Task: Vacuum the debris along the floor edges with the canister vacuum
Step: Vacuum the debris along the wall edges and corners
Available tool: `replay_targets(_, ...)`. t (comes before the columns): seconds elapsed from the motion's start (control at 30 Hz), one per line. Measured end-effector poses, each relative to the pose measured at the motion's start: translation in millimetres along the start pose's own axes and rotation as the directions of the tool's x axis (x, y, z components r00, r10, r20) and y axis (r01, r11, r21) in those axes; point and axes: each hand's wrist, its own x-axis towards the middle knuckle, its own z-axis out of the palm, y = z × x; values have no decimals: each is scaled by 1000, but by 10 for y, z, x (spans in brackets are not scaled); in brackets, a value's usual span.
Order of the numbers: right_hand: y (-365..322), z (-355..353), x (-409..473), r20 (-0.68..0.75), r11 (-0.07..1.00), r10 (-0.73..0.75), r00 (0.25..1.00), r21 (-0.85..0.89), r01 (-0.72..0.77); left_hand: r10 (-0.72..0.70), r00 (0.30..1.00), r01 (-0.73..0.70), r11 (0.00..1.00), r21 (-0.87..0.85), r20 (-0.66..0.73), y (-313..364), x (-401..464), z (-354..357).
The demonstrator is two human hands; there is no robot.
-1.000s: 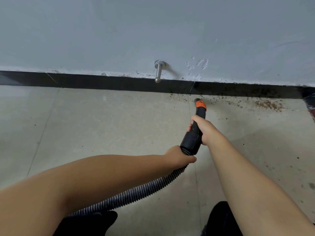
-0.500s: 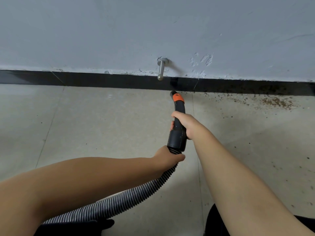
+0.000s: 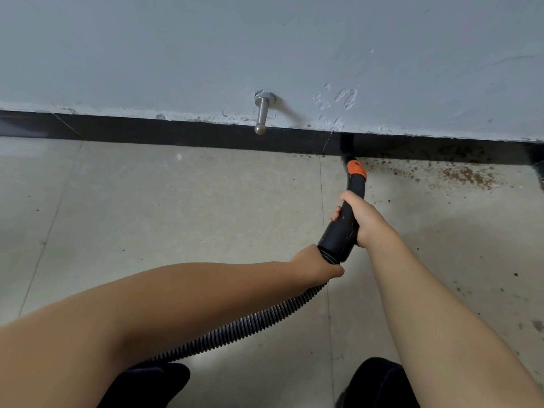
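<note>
A black vacuum nozzle (image 3: 344, 222) with an orange collar points at the foot of the black skirting board (image 3: 176, 136). Its tip touches the floor where brown debris (image 3: 465, 175) is scattered along the edge to the right. My right hand (image 3: 368, 222) grips the nozzle's middle. My left hand (image 3: 315, 267) holds the ribbed grey hose (image 3: 244, 328) just behind the nozzle's cuff. The hose runs back to the lower left under my left forearm. The canister is out of view.
A metal door stop (image 3: 261, 113) juts from the grey wall (image 3: 265, 39) left of the nozzle. Beige floor tiles (image 3: 147, 207) carry small dark specks, denser on the right. My dark-clad knees (image 3: 379, 384) show at the bottom.
The nozzle tip has swung right from below the door stop to the start of the debris strip, both hands moving with it.
</note>
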Motion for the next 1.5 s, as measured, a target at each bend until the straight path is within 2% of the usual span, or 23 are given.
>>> replay_targets(0.3,100,316,-66,108,989,-4,994,-146,20,-71,997,63,986,-153,-43,-191,-122,-23)
replay_targets(0.5,172,611,-145,120,977,-8,993,-209,33,-126,990,108,969,-220,-70,-300,-209,-176)
replay_targets(0.8,328,1095,-206,178,929,-47,983,-353,108,-133,984,92,948,-304,-117,-545,-344,-409)
replay_targets(0.9,373,1120,-237,127,936,-62,990,-336,102,-139,987,111,952,-285,-78,-578,-382,-473)
replay_targets(1.07,428,724,-320,-76,983,-62,995,-175,48,-116,990,128,977,-168,79,-460,-494,-388)
replay_targets(1.17,449,610,-460,-26,974,11,1000,-228,-17,-119,985,145,962,-231,123,-465,-663,-203)
replay_targets(1.27,487,731,-586,99,923,71,993,-383,-28,-140,986,162,939,-303,93,-558,-794,-136)
replay_targets(1.33,513,839,-615,134,907,76,988,-420,-13,-150,987,162,936,-312,63,-617,-812,-200)
replay_targets(1.4,543,883,-613,109,921,53,993,-391,-6,-153,986,167,941,-296,69,-655,-792,-275)
replay_targets(1.5,579,773,-618,-9,967,13,1000,-254,-15,-154,977,184,956,-226,144,-646,-726,-316)
